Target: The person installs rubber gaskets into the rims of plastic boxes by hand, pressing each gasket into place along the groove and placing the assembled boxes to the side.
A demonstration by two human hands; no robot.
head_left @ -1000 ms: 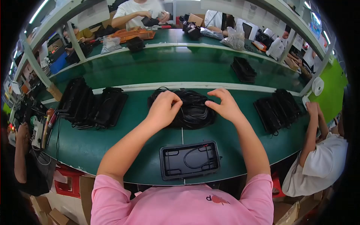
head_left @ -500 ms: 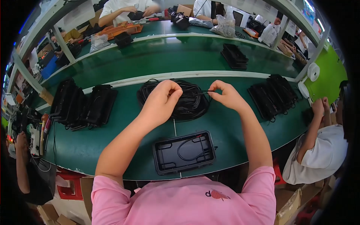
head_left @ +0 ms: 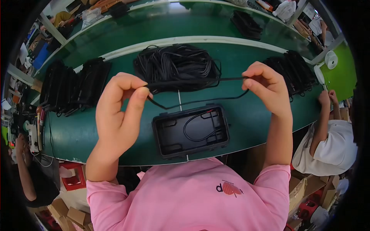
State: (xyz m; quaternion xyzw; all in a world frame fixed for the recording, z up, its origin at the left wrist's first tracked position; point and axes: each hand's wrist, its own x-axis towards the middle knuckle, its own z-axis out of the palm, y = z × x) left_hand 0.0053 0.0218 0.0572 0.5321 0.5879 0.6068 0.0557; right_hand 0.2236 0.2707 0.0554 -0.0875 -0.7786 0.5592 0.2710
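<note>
A thin black cord (head_left: 196, 81) forms a loop stretched between my two hands. My left hand (head_left: 122, 109) pinches its left end between thumb and forefinger. At the other end, my right hand (head_left: 268, 86) grips the loop with thumb and fingers. Behind the loop lies a large bundle of black cords (head_left: 175, 67) on the green table. Below it, nearer my body, sits an open black plastic case (head_left: 173, 134) with a curved black cable inside that has a red tip.
Stacked black cases stand at the left (head_left: 73, 86) and the right (head_left: 295, 73). Another black case (head_left: 246, 25) lies on the surface beyond the pale rail (head_left: 173, 40). Tools (head_left: 40, 121) are at the far left. A co-worker (head_left: 331, 142) is at the right, another (head_left: 32, 173) at the left.
Both hands have come away from the bundle toward my body and moved apart, with the cord loop stretched between them. The view has tilted downward.
</note>
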